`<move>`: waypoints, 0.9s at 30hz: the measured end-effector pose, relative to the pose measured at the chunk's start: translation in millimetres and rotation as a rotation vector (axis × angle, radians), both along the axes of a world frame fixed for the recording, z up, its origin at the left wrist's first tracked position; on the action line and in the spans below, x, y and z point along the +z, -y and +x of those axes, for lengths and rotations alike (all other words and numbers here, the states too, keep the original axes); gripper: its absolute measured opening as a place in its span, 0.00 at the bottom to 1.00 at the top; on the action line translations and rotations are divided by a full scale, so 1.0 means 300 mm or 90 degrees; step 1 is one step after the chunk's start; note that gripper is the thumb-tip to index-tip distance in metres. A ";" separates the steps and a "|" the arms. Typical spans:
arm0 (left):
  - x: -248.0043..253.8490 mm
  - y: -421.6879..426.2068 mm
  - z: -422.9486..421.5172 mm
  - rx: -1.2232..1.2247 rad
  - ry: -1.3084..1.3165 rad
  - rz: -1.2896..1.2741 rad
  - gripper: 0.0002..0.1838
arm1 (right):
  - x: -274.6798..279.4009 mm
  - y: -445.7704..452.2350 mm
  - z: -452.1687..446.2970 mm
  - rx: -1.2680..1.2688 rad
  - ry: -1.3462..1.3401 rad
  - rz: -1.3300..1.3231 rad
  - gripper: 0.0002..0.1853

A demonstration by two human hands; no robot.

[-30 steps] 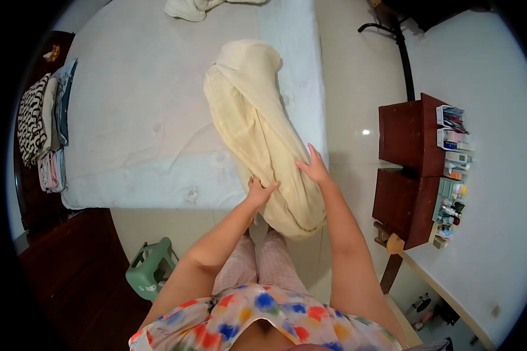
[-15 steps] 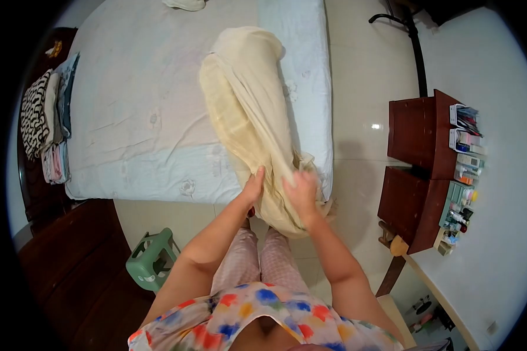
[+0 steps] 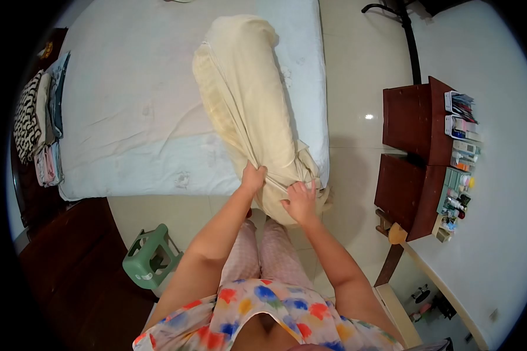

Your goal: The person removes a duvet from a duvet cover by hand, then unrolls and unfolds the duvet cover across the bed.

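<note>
A long, bulky cream quilt (image 3: 249,88) lies lengthwise on the bed (image 3: 129,117), its near end bunched in folds and hanging over the bed's front edge. My left hand (image 3: 253,176) is closed around a gathered fold on the quilt's left side. To its right, my right hand (image 3: 301,202) grips the crumpled cloth near the bed corner, fingers curled over the fabric. What lies inside the folds is hidden.
Folded clothes (image 3: 32,117) are stacked at the bed's left side. A green plastic stool (image 3: 149,257) stands on the floor at lower left. On the right, dark red wooden cabinets (image 3: 410,117) carry small baskets and bottles (image 3: 459,187).
My left hand has closed on a pinched-up fold of the quilt. My right hand has shifted slightly down, and the quilt's upper face looks smoother and fuller. The view has moved a little.
</note>
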State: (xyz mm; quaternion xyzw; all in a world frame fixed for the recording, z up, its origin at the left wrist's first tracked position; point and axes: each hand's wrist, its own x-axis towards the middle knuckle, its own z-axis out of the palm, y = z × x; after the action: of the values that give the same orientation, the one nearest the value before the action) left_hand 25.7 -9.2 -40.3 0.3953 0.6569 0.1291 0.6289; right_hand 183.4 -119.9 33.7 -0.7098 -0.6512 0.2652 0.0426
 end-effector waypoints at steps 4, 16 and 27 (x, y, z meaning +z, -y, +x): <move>-0.066 0.013 -0.038 0.013 -0.007 0.007 0.26 | 0.044 -0.029 -0.028 -0.127 -0.082 -0.301 0.21; 0.041 0.159 -0.161 0.104 -0.007 -0.179 0.55 | -0.116 0.228 -0.107 -0.293 0.034 -0.093 0.62; -0.037 0.188 -0.153 0.117 0.123 -0.121 0.46 | -0.240 0.298 -0.140 -0.389 -0.113 -0.128 0.45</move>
State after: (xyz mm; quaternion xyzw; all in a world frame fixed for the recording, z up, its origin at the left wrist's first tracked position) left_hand -20.2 -65.7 -51.3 0.2578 0.6360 0.1605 0.7094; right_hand 141.3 -209.4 -38.1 -0.8471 -0.3723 0.3640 0.1066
